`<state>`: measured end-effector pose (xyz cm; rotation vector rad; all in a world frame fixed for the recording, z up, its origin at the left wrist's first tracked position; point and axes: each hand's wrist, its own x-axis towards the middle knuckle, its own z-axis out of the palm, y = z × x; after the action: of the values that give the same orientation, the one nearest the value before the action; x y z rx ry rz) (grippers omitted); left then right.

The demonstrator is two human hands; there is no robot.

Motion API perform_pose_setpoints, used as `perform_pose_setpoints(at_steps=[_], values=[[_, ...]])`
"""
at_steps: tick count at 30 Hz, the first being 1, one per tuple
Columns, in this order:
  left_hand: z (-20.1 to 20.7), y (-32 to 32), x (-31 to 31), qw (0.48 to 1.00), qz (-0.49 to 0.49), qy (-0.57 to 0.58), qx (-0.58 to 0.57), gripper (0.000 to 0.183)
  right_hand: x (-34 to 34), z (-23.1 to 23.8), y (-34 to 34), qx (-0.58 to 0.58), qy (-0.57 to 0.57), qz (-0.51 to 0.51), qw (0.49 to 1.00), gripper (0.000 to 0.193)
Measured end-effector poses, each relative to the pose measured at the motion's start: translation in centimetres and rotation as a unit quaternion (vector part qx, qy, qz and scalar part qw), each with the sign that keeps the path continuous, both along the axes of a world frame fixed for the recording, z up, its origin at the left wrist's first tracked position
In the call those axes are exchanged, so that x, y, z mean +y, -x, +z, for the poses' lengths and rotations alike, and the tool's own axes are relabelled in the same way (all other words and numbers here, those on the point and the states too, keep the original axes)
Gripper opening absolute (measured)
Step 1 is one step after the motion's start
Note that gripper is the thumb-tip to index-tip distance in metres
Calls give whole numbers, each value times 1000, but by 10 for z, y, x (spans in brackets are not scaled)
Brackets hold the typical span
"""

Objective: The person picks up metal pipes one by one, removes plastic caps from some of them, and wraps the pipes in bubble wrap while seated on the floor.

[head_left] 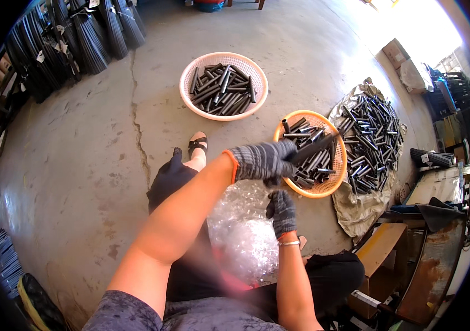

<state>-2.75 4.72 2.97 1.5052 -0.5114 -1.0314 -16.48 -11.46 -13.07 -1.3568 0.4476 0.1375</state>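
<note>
My left hand, in a grey striped glove with an orange cuff, reaches over the near left rim of the orange basket. Its fingers are closed on a long black piece, blurred by motion, that slants up to the right across the basket; whether it is a tube or a blade I cannot tell. Several short black tubes fill that basket. Just below, my right hand is gloved and curled closed, with whatever it grips hidden. Crumpled clear plastic lies between my legs, left of the right hand.
A pink basket of black tubes stands farther off on the concrete floor. To the right, many black tubes are heaped on a tan sheet. An open cardboard box sits at the near right. Bundled black rods stand far left.
</note>
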Motion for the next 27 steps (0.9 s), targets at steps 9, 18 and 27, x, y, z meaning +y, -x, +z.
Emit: perform_pose_setpoints(at_steps=[9,18,27], values=[[-5,-15,4,973,218,60,-37,25,-13,-12,23,27,-114,-64,991,24],[14,-25,19,926,360,92,-69,14,-30,-148,100,105,258,109,954,21],[0,-16,11,961,254,80,-71,20,7,81,-22,-71,150,-43,985,52]])
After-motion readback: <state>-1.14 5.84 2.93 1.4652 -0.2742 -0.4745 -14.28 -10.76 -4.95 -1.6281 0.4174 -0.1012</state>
